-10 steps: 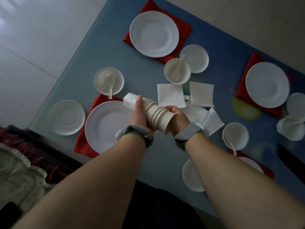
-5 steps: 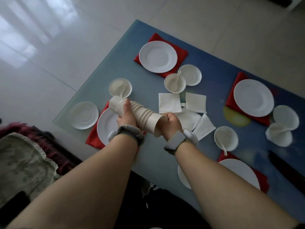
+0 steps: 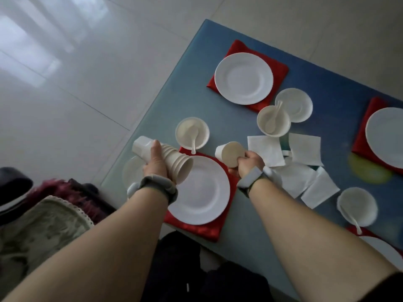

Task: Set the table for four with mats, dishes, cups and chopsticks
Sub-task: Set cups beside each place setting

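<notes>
The right hand [image 3: 247, 163] is pinching a single paper cup [image 3: 230, 154] by its rim, fingers curled around the lip. The cup is lying on its side in the air, its mouth turned toward the camera and its base pointing away to the left. It is hovering just off the far right edge of the nearest dinner plate [image 3: 201, 190], between that plate and the loose paper napkins [image 3: 290, 164].

The left hand [image 3: 155, 165] is clenching the remaining stack of nested paper cups [image 3: 165, 159], thumb lying along the top. The stack's long axis is running from upper left to lower right, open mouths aimed at the near plate and closed bases hanging out past the table edge. The stack is sitting over the left rim of that plate, well apart from the single cup.

Taking the near plate as the landmark, the small bowl with a spoon [image 3: 192, 133] is sitting just beyond the plate's far edge, and the red mat [image 3: 196, 229] is showing under the plate. A bare patch of the blue table [image 3: 231, 125] is lying beyond the plate's far right corner, next to the bowl.

That patch looks like the likely landing place, and the right hand is the nearer one. Since the cup is lying sideways, it seems to need turning upright, base down, before being set down. No chopsticks can be made out anywhere on the table.
</notes>
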A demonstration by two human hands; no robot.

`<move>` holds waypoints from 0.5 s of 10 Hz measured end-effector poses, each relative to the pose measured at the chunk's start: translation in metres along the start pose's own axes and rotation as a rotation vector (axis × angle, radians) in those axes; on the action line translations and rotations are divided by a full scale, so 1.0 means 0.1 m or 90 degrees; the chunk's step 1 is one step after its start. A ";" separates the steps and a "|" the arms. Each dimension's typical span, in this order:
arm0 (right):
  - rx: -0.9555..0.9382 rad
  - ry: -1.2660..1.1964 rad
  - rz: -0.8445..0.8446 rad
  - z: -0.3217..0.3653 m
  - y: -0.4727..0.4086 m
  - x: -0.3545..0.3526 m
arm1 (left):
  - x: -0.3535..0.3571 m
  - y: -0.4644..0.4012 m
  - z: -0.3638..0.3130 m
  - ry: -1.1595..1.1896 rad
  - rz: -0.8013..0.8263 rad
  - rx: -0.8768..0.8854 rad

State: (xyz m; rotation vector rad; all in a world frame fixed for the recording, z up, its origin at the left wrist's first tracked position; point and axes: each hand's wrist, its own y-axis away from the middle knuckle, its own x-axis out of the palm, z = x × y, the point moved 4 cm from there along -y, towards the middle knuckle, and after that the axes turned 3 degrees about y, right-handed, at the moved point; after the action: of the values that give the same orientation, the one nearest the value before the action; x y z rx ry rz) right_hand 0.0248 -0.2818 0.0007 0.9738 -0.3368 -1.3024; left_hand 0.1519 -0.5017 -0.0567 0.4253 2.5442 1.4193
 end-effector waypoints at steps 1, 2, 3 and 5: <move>0.016 0.049 -0.001 0.04 -0.27 0.23 | 0.05 0.18 -0.17 -0.076 0.013 0.024; 0.034 0.111 -0.012 0.02 -0.53 0.39 | 0.17 0.23 -0.33 -0.046 -0.015 0.013; 0.033 0.202 0.009 0.01 -0.65 0.52 | 0.18 0.04 -0.26 0.012 -0.012 -0.073; 0.101 0.059 0.055 -0.09 -0.83 0.69 | 0.25 -0.04 -0.16 0.037 0.007 -0.112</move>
State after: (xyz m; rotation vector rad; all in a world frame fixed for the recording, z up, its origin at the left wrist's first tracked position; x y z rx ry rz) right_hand -0.0029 -0.3367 -0.0878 1.1375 -0.4106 -1.1618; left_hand 0.1229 -0.5081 -0.0520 0.3733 2.4369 1.6643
